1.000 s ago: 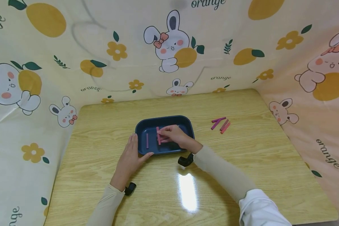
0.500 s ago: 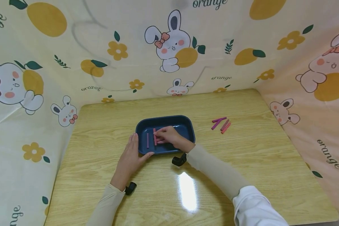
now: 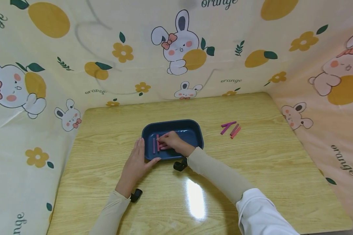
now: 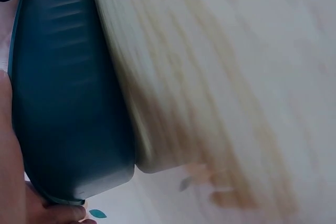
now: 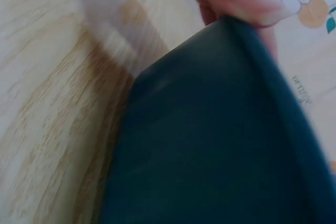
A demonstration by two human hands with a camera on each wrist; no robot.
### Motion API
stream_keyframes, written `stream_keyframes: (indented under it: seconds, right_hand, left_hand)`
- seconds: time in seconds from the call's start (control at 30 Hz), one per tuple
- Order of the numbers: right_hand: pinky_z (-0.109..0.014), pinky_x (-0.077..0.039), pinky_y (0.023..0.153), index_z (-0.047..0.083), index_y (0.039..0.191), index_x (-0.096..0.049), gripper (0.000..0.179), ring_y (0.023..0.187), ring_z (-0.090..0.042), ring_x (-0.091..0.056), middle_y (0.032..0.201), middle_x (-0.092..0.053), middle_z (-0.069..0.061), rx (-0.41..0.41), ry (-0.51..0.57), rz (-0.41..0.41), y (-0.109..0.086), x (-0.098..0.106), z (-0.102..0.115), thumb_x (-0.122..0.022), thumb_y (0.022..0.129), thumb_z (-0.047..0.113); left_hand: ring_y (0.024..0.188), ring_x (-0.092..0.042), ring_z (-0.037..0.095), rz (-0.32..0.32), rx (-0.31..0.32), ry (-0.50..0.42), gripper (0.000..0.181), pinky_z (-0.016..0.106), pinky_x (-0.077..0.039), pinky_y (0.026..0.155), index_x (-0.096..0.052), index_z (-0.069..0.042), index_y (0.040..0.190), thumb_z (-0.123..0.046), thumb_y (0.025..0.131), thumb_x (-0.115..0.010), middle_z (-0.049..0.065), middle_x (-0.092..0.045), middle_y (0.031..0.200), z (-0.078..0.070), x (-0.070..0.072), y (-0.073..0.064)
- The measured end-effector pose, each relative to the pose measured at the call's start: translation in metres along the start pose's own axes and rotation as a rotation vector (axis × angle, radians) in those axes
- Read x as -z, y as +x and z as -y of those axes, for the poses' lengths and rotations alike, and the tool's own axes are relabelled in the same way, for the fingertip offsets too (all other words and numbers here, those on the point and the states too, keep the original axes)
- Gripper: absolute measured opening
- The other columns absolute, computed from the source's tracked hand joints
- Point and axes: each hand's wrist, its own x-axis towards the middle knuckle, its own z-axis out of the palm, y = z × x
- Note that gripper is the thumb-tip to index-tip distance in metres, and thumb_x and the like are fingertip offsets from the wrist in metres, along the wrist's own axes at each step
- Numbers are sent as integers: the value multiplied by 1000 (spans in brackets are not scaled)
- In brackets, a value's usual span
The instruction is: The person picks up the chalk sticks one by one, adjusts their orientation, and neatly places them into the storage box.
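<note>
Inside the dark blue tray [image 3: 188, 123], my right hand [image 3: 174, 143] pinches a short pink stick [image 3: 158, 147]. That stick stands parallel to a purple stick [image 3: 154, 146], a small gap to its right. My left hand [image 3: 136, 163] rests against the tray's front left corner, straight fingers along the left end and thumb on the front rim. In the left wrist view the tray's outer wall [image 4: 73, 98] shows, with fingers [image 4: 60, 213] at its end. A thumb touches the rim of the tray [image 5: 194, 129] in the right wrist view. Both wrist views hide the sticks.
Several purple and reddish sticks [image 3: 230, 127] lie loose to the right of the tray, two of them crossing. The wooden table [image 3: 267, 169] ends at a patterned cloth [image 3: 135, 55] behind and at both sides. Black cameras [image 3: 180, 164] hang at the wrists.
The right hand has slid left inside the tray, bringing the pink stick closer to the purple one. The left hand and the loose sticks have stayed in place.
</note>
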Motion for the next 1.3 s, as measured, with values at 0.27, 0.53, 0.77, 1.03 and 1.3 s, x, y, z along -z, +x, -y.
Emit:
stream_keyframes:
  seconds: [0.27,0.53,0.77,1.03,1.3]
  right_hand:
    - [-31,-55,65,-5,96,-66,16,64,-16,-66,76,-66,-11,-6,-27,-34,7,-1,-7,-61,90,10]
    - [-30,-55,63,-6,93,-66,14,60,-15,-64,72,-66,-11,12,-58,-65,8,-2,-10,-61,90,7]
    - [-29,-55,61,-7,94,-66,13,59,-15,-64,72,-66,-12,24,-78,-63,10,-3,-11,-62,89,5]
    - [-28,-55,60,-6,92,-66,13,58,-15,-64,71,-66,-12,31,-101,-68,11,-4,-11,-64,87,5]
    - [-27,-55,59,-5,91,-66,13,59,-16,-65,71,-66,-12,37,-122,-77,11,-4,-12,-66,86,8]
  left_hand:
    - [140,-9,26,8,9,-6,108,44,-24,108,-5,-1,148,-76,79,-40,18,-11,153,-3,1,0]
    - [140,-7,24,13,12,-2,108,44,-22,108,-5,-2,149,-77,79,-39,19,-12,153,-3,0,0]
    - [140,-10,27,0,8,-1,107,44,-23,108,-7,0,148,-76,80,-39,19,-13,152,-3,0,-1]
    - [140,-9,26,12,12,-9,107,44,-24,108,-5,-1,148,-75,80,-41,19,-12,152,-3,0,-2]
    - [140,-11,27,3,6,-8,107,45,-25,107,-5,-1,148,-75,80,-42,20,-13,152,-3,0,-1]
